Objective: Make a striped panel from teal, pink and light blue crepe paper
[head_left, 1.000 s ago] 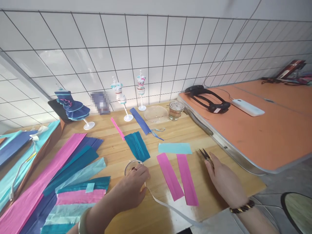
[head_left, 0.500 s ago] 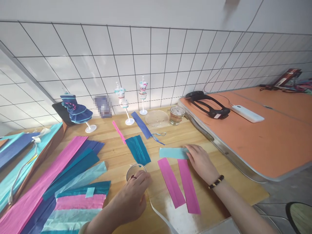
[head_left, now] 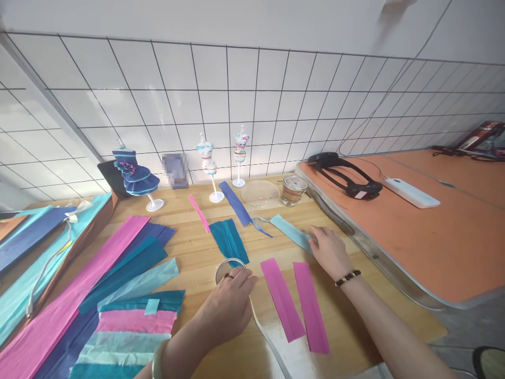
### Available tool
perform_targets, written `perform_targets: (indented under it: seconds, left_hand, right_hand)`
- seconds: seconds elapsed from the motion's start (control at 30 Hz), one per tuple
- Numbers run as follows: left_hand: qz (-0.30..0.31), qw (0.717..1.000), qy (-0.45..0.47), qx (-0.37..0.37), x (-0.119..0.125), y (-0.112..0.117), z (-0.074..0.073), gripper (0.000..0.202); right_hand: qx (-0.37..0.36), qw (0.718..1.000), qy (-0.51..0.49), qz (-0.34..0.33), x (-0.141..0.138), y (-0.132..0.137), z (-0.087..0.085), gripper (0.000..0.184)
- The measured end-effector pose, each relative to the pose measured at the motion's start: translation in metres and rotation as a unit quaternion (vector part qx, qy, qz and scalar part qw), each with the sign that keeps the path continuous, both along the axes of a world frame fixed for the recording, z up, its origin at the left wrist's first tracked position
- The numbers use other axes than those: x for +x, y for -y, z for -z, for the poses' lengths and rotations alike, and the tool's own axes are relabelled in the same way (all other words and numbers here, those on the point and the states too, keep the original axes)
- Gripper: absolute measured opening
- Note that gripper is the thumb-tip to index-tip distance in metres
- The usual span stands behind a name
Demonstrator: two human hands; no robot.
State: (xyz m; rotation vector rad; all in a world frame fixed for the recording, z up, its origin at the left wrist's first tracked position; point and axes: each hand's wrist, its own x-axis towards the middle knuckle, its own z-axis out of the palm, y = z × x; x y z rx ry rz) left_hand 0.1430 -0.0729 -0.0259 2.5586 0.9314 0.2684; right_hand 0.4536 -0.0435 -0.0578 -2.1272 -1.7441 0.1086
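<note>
My left hand (head_left: 229,310) lies curled over a clear round tape roll (head_left: 225,267) on the wooden table (head_left: 197,252), and a white strip of tape (head_left: 268,342) trails from the roll toward me. My right hand (head_left: 329,251), with a bead bracelet on its wrist, grips the near end of a light blue paper strip (head_left: 290,231) that lies slanted. Two pink paper strips (head_left: 294,302) lie side by side just in front of that hand. A teal strip (head_left: 229,239) lies beyond the roll.
Long pink, blue and teal crepe sheets (head_left: 98,279) cover the table's left. Small dress-form stands (head_left: 209,166), a dark blue strip (head_left: 235,196), a thin pink strip (head_left: 199,213), a clear dish (head_left: 260,193) and a glass jar (head_left: 292,189) line the back. An orange table (head_left: 414,221) with a headset (head_left: 347,176) stands at right.
My right hand moved from the table's near right, where it held small snips, up to the light blue strip and swung it slantwise. The snips are out of sight. My left hand stayed on the roll.
</note>
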Motion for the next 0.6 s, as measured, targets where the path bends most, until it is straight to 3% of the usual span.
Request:
perform_targets:
  seconds: [0.2,0.3,0.5,0.6]
  left_hand:
    - [-0.029,1.0,0.001,-0.011,0.001,0.012,-0.001,0.034]
    - [-0.038,0.999,0.005,-0.007,-0.001,0.021,0.0,0.031]
    - [-0.063,0.996,0.033,0.062,-0.01,0.036,0.007,0.035]
    - [-0.076,0.993,0.035,0.086,-0.015,0.041,0.009,0.034]
  right_hand:
    - [-0.072,0.991,-0.061,-0.092,-0.033,0.049,-0.011,0.04]
    - [-0.099,0.983,-0.1,-0.115,-0.043,0.059,-0.012,0.043]
    - [-0.107,0.97,-0.163,-0.144,-0.058,0.04,-0.03,0.047]
    - [-0.1,0.963,-0.18,-0.171,-0.074,0.022,-0.026,0.05]
